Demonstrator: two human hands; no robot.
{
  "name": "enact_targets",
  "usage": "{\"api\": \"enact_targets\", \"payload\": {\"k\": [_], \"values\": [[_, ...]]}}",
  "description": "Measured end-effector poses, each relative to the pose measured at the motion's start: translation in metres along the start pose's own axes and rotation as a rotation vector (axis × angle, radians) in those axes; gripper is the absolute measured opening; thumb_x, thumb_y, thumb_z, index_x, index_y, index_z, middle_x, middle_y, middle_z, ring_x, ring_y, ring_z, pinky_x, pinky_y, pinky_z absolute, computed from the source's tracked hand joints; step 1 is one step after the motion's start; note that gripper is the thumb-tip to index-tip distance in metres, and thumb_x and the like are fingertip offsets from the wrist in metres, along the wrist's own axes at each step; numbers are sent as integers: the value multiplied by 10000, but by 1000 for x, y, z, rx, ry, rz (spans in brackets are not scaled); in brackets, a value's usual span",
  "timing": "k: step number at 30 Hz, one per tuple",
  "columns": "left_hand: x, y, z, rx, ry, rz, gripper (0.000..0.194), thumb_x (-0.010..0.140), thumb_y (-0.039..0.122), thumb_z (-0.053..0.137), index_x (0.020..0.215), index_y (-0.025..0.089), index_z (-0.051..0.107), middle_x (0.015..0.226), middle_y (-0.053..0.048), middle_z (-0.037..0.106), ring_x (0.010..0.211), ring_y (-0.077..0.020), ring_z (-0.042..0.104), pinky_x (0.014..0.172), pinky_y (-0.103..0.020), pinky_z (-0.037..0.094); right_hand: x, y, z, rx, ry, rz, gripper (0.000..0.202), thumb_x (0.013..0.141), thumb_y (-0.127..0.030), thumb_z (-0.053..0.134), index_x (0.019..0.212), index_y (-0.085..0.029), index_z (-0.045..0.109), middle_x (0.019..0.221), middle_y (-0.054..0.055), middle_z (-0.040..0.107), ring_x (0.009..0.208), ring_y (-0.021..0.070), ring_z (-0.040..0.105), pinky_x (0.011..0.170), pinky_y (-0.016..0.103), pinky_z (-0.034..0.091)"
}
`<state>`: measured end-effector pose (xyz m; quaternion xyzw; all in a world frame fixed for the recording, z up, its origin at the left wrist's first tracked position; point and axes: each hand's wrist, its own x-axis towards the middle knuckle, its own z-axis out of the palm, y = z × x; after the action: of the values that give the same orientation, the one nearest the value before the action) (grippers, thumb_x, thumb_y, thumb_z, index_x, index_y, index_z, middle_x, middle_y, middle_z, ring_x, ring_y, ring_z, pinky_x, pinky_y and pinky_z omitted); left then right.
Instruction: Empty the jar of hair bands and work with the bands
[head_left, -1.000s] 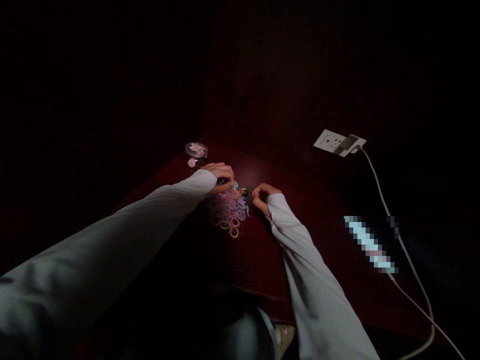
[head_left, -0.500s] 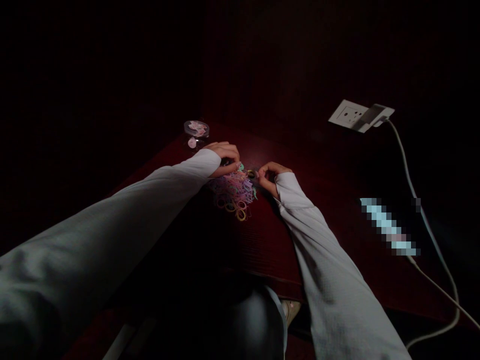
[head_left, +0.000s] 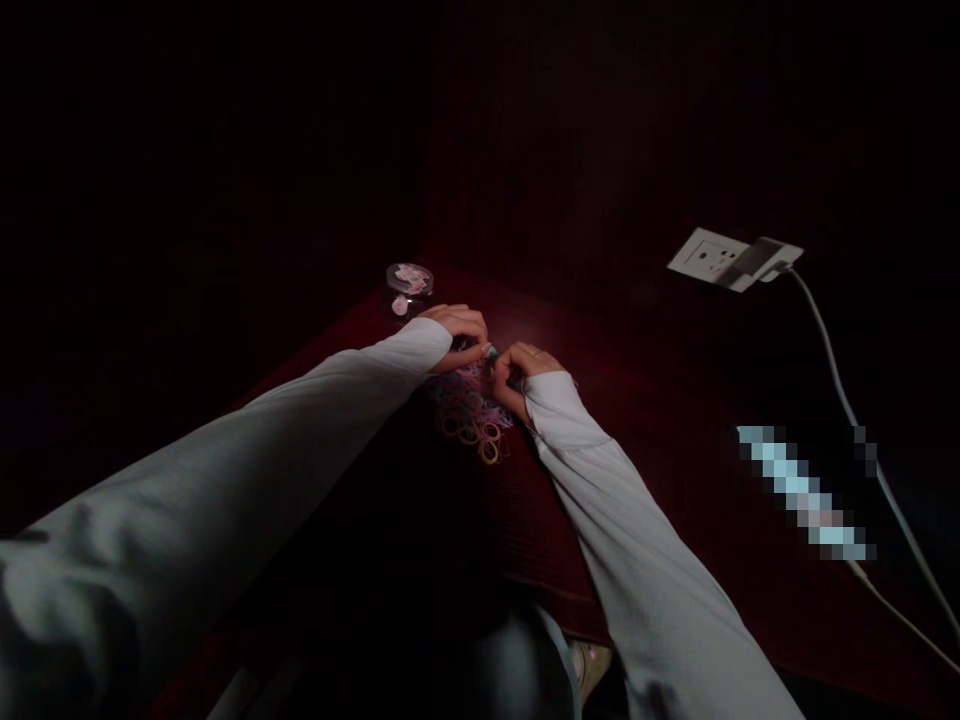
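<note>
A heap of pastel elastic hair ties (head_left: 469, 410), mostly pink and purple with some yellow loops, lies on the dark red table under my hands. Above its far edge, my left hand (head_left: 463, 338) is closed in a pinch, with a small green hair tie (head_left: 491, 352) at the fingertips. My right hand (head_left: 526, 370) is also closed, its curled fingers meeting just right of the left fingertips. What those right fingers hold is hidden by the hand and the dim light.
A clear round container (head_left: 410, 279) with pinkish pieces stands beyond my left hand. On the right are a wall socket (head_left: 709, 257) with a plugged-in charger (head_left: 763, 262), a white cable (head_left: 832, 370) and a pixelated bright device (head_left: 802, 495). My foot shows below the table edge.
My right hand has moved left, over the right side of the heap and close against my left fingertips. The whole view has shifted slightly, with things sitting lower in the picture.
</note>
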<state>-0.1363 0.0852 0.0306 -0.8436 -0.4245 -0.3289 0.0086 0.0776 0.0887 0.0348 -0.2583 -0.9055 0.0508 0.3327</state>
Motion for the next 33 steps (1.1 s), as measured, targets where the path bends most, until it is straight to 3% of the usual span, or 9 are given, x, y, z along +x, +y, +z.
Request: {"api": "enact_targets", "payload": {"k": [6, 10, 12, 16, 23, 28, 33], "values": [[1, 4, -2, 30, -20, -51, 297, 965, 355, 476, 843, 206, 702, 970, -18, 728, 914, -164, 602, 848, -307, 403, -4, 2, -7, -168, -42, 56, 156, 877, -302, 584, 750, -225, 536, 771, 10, 621, 757, 179, 545, 723, 300, 313], [2, 9, -3, 54, -41, -63, 283, 963, 372, 484, 858, 222, 699, 989, -15, 740, 902, -168, 603, 838, -318, 404, -9, 6, -2, -198, -74, 43, 84, 869, -319, 652, 886, -237, 657, 883, 40, 690, 847, 213, 558, 738, 327, 314], [3, 10, -4, 62, -49, -69, 297, 974, 376, 470, 855, 224, 695, 986, -15, 740, 900, -170, 609, 833, -322, 407, -10, 9, 2, -164, -81, 44, 112, 852, -314, 693, 945, -252, 702, 939, 48, 708, 868, 224, 554, 742, 336, 333], [2, 13, -7, 61, -59, -105, 312, 990, 384, 456, 853, 228, 689, 990, -24, 739, 929, -180, 612, 865, -327, 411, -10, 15, 6, 35, -84, 59, 78, 875, -299, 692, 834, -281, 755, 920, 33, 718, 857, 216, 546, 757, 328, 393], [-2, 13, -11, 34, -73, -104, 294, 1005, 336, 436, 936, 207, 691, 1063, -50, 718, 984, -206, 594, 915, -346, 414, -10, 24, 12, 243, 60, 169, 221, 919, -356, 636, 802, -234, 777, 820, 45, 719, 829, 203, 572, 804, 339, 436], [-10, 12, -11, -2, -68, -100, 290, 1012, 340, 429, 1006, 212, 689, 1097, -59, 709, 1006, -213, 590, 940, -352, 430, -12, 27, 17, 279, 78, 295, 221, 905, -413, 657, 854, -250, 798, 856, 38, 755, 820, 199, 631, 850, 360, 437], [-20, 8, -9, 6, -88, -128, 248, 984, 372, 490, 1030, 232, 690, 1111, -53, 709, 1019, -225, 588, 950, -377, 438, -14, 15, 17, 232, 102, 304, 197, 922, -355, 628, 900, -258, 798, 900, 44, 774, 853, 209, 636, 836, 350, 444]]}}
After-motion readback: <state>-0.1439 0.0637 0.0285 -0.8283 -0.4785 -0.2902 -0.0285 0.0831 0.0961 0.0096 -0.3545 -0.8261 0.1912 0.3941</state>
